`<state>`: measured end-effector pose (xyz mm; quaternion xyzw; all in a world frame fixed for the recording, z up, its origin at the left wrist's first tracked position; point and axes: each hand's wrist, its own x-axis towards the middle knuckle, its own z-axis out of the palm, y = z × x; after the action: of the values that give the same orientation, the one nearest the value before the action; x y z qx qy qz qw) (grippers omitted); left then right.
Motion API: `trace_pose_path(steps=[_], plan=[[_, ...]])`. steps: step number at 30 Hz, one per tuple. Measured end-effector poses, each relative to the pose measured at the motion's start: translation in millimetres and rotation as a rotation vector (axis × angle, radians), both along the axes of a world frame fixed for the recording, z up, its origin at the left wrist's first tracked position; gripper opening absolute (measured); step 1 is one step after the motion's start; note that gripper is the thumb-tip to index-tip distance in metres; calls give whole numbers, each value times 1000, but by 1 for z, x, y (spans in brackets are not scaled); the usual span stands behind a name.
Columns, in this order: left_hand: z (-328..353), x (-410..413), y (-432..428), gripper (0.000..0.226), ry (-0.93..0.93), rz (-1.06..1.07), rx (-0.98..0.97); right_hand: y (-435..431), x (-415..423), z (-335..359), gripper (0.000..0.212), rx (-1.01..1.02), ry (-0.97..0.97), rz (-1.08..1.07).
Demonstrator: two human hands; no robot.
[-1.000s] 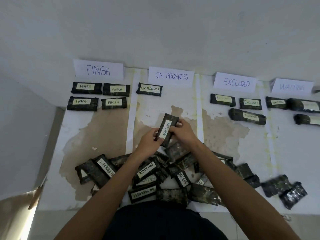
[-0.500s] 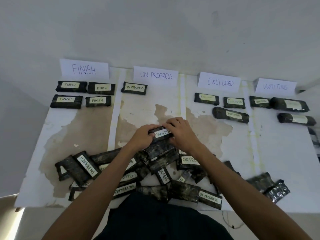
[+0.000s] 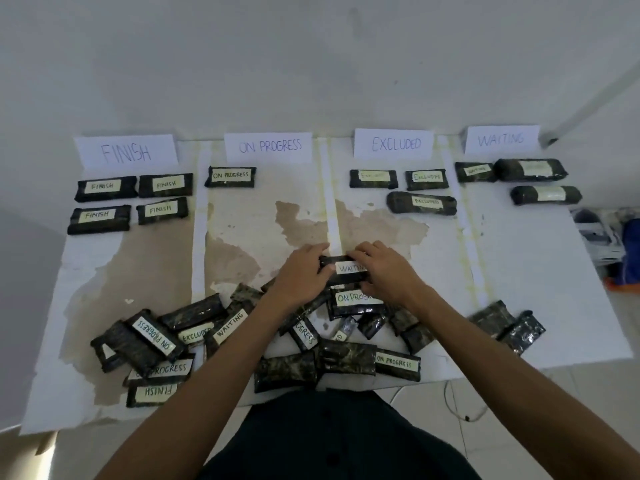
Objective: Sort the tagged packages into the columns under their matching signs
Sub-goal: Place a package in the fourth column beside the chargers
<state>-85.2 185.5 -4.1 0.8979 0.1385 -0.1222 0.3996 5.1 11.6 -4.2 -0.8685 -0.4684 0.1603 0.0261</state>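
A dark package tagged WAITING [image 3: 346,270] lies flat between my hands above the pile. My left hand [image 3: 301,275] grips its left end and my right hand [image 3: 384,271] grips its right end. Paper signs stand along the wall: FINISH [image 3: 126,152], ON PROGRESS [image 3: 269,146], EXCLUDED [image 3: 394,143], WAITING [image 3: 501,138]. Several FINISH packages [image 3: 105,188] lie under the first sign, one ON PROGRESS package [image 3: 231,176] under the second, three EXCLUDED packages [image 3: 421,202] under the third, three under WAITING [image 3: 531,169]. A heap of unsorted packages [image 3: 221,327] lies near the front edge.
The white table [image 3: 519,271] has worn brown patches and pale strips dividing the columns. Two untagged-side packages [image 3: 509,325] lie apart at the front right. Shoes and a blue object [image 3: 623,258] lie on the floor past the right edge. A cable [image 3: 457,407] hangs below the front edge.
The WAITING package was held upright a second ago; both hands have turned it flat and brought it down just above the pile. The view has shifted slightly to the right.
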Motion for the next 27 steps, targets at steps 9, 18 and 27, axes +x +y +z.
trace_pose_path(steps=[9,18,27], plan=[[8,43,-34,45,-78,-201,128,-72,34,12,66,-35,-4,-189],[-5,125,-115,45,-93,-225,144,-157,134,15,64,-66,-29,-361],[-50,214,-217,48,-98,-288,194,-206,252,-26,59,-81,-4,-427]])
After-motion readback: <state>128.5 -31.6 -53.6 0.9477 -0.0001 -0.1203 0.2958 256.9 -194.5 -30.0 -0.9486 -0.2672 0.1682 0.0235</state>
